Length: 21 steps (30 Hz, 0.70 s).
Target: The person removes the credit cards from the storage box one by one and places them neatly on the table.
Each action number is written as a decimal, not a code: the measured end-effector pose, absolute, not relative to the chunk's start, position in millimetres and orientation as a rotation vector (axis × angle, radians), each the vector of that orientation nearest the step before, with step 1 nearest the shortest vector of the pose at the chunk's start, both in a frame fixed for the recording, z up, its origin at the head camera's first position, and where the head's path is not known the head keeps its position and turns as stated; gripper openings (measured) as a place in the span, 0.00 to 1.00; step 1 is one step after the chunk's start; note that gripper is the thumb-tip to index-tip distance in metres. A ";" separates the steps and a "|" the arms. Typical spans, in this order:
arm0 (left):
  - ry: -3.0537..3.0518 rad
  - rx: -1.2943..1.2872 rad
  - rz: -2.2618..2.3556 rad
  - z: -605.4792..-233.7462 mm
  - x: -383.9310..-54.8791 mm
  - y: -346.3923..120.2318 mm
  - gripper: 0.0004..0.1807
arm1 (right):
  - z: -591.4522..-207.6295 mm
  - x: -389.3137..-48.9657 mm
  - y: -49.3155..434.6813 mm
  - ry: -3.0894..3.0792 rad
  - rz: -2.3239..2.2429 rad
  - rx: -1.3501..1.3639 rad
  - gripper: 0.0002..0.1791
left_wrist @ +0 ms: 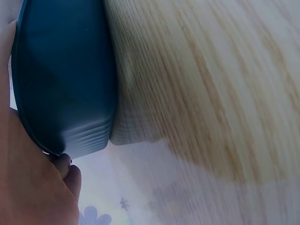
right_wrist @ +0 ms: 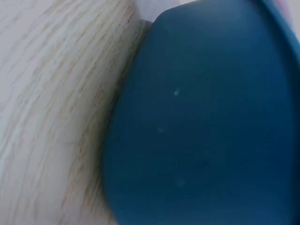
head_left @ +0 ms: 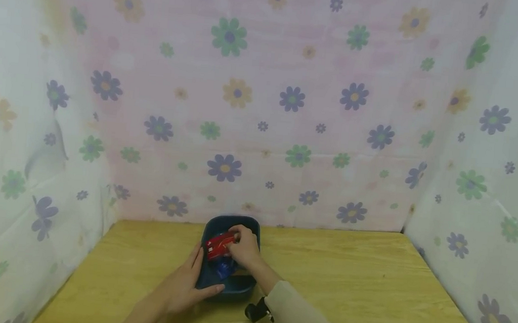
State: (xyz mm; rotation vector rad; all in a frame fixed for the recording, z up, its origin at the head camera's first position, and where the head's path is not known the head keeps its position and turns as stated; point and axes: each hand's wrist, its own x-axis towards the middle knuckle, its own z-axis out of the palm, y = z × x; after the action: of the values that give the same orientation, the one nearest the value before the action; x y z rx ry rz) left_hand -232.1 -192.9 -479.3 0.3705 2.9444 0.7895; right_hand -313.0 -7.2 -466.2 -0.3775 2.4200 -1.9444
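A dark teal plastic bin [head_left: 241,285] stands on the table, its outer wall filling much of the left wrist view [left_wrist: 70,70] and the right wrist view [right_wrist: 197,117]. My left hand [head_left: 182,283] holds the bin at its left side, fingers along the outer wall and thumb over the near rim. Reaching inside, my right hand [head_left: 245,248] pinches the right end of a shiny red packet [head_left: 218,246]. Below the packet lies a crinkled blue wrapped item [head_left: 225,268], partly covered. The right hand and the packet are hidden from the right wrist view by the bin wall.
The wooden tabletop [head_left: 336,284] extends on both sides of the bin. Flower-patterned cloth [head_left: 260,146] hangs behind the table and along both sides, close to the bin's far end. A black device [head_left: 257,311] sits at the right cuff.
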 end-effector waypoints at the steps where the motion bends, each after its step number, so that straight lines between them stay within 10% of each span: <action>1: 2.947 0.371 0.785 -479.0 -232.1 -192.8 0.68 | -464.6 -311.7 -5.9 2.413 -1.951 -0.386 0.25; 21: 2.958 0.354 0.769 -477.0 -232.2 -192.0 0.68 | -439.1 -296.6 24.7 2.277 -2.053 -0.378 0.23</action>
State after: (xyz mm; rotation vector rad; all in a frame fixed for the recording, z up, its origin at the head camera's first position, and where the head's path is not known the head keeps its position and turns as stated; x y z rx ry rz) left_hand -232.2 -192.0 -477.0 0.3542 2.9578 0.7687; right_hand -296.6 24.7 -439.1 -0.3778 2.2767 -2.0526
